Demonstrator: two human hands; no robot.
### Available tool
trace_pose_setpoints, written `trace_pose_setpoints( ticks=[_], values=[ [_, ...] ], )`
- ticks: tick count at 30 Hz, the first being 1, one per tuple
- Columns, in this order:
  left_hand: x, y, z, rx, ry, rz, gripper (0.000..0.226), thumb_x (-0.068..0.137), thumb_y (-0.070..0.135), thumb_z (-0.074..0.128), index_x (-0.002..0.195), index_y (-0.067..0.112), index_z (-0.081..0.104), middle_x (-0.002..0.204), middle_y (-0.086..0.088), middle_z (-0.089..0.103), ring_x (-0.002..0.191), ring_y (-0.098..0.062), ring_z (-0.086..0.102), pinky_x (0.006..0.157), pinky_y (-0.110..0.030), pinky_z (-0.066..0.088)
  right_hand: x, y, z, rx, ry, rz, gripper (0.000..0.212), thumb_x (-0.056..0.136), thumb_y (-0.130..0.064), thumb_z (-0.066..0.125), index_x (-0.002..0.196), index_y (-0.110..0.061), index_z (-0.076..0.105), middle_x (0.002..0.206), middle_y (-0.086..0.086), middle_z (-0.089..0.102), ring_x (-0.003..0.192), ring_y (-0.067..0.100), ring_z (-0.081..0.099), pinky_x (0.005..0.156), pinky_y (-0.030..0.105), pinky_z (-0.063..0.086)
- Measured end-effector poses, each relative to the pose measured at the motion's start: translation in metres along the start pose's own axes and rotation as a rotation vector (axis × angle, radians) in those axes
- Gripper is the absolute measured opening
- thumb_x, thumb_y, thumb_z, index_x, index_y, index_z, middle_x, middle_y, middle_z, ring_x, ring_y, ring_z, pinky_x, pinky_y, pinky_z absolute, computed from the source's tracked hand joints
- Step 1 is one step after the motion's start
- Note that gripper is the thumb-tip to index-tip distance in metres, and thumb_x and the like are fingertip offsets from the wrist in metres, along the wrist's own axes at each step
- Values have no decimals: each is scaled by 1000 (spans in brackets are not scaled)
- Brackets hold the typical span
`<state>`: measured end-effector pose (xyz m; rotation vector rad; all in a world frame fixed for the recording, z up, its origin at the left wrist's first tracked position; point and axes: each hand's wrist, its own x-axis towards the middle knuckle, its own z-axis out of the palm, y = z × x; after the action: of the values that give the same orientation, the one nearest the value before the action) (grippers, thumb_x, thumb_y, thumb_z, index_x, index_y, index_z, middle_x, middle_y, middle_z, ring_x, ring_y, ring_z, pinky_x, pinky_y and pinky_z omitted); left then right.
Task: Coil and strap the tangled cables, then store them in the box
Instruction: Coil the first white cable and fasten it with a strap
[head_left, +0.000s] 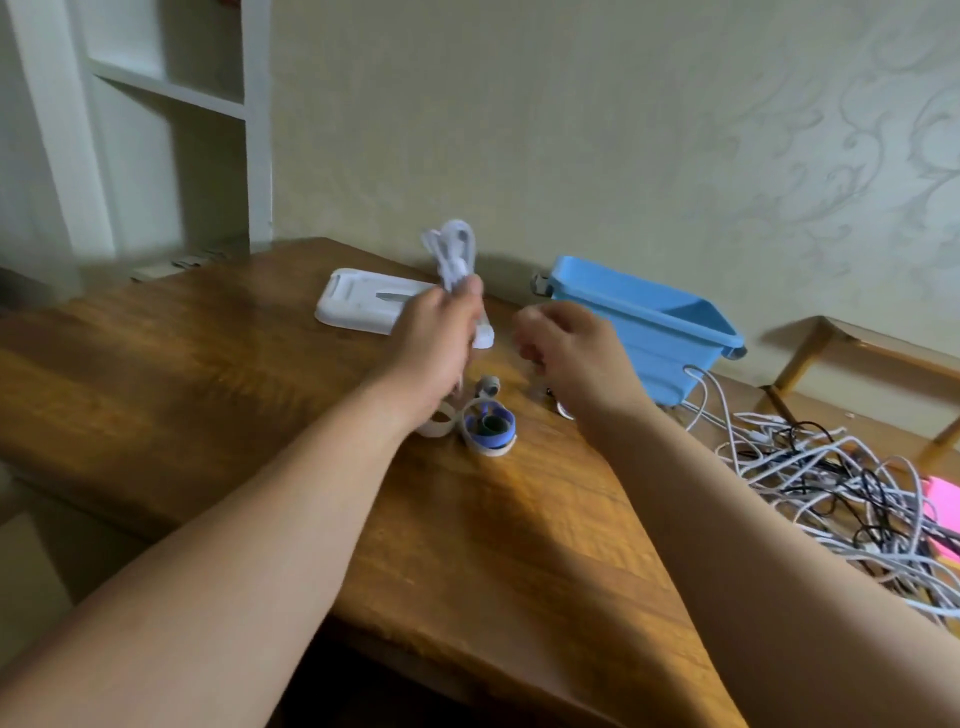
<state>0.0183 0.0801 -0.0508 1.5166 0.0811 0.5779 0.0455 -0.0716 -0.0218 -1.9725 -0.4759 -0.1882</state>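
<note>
My left hand (441, 338) grips a coiled white cable (453, 254) and holds it up above the wooden table (218, 364); a white end piece hangs below the fist. My right hand (566, 343) hovers just to the right with fingers curled, and nothing shows in it. A blue plastic box (649, 322) stands open behind the right hand. Rolls of strap tape (488, 426), white, blue and grey, lie on the table under my hands. A tangled pile of white and black cables (831, 483) sprawls at the right.
A white flat lid-like tray (363, 304) lies behind my left hand. A pink pad (943, 501) sits under the cable pile at the right edge. White shelves stand at the back left, a wooden chair at the far right. The table meets the wall.
</note>
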Motion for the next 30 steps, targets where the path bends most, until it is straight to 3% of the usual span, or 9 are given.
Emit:
trace_pose_setpoints(
  ticks=[3, 5, 8, 14, 17, 22, 26, 30],
  values=[
    [10, 6, -21, -442, 118, -176, 41, 112, 41, 52, 77, 21, 51, 59, 7, 34, 48, -10, 28, 47, -26, 24, 7, 5, 20, -420, -166, -154, 19, 106, -23, 61, 116, -23, 77, 101, -14, 70, 83, 1, 62, 68, 15, 45],
    [14, 6, -28, -560, 193, -257, 42, 111, 44, 55, 75, 22, 53, 60, 7, 32, 48, -10, 26, 45, -24, 22, 12, 0, 34, -570, -261, -218, 24, 105, -17, 59, 121, -24, 76, 109, -13, 71, 90, 6, 63, 73, 17, 49],
    [19, 3, -32, -619, 235, -268, 42, 109, 45, 57, 74, 23, 56, 57, 8, 34, 48, -10, 26, 45, -24, 24, 18, -8, 51, -633, -347, -259, 26, 102, -15, 62, 121, -26, 74, 115, -8, 74, 99, 13, 66, 84, 32, 58],
    [20, 3, -34, -651, 344, -265, 40, 107, 47, 61, 76, 22, 60, 56, 8, 38, 46, -9, 29, 46, -25, 26, 29, -7, 73, -714, -474, -244, 20, 98, -21, 69, 117, -26, 73, 101, -7, 70, 88, 14, 65, 67, 27, 50],
    [21, 2, -32, -639, 342, -263, 43, 107, 48, 60, 74, 22, 58, 55, 8, 37, 44, -9, 29, 42, -25, 26, 33, -2, 81, -799, -542, -203, 22, 98, -33, 72, 117, -23, 74, 95, -4, 71, 85, 16, 66, 70, 31, 55],
    [19, 1, -31, -584, 323, -204, 39, 108, 47, 59, 79, 21, 61, 56, 8, 37, 48, -9, 29, 44, -24, 28, 31, -9, 63, -609, -399, -243, 17, 103, -25, 63, 102, -18, 78, 91, -4, 73, 82, 14, 66, 68, 31, 53],
    [11, 5, -24, -506, 219, -165, 40, 110, 44, 55, 77, 22, 54, 58, 7, 35, 48, -10, 28, 45, -25, 26, 6, -4, 0, -283, -262, -171, 17, 105, -31, 62, 102, -22, 77, 89, -10, 72, 72, 0, 61, 63, 16, 47],
    [-13, 11, 9, -276, -79, -133, 32, 110, 36, 56, 82, 21, 52, 57, 8, 37, 49, -11, 30, 45, -26, 27, -27, 25, -62, 56, -137, -8, 20, 106, -30, 63, 94, -19, 74, 78, -8, 66, 73, 11, 55, 70, 30, 43]
  ],
)
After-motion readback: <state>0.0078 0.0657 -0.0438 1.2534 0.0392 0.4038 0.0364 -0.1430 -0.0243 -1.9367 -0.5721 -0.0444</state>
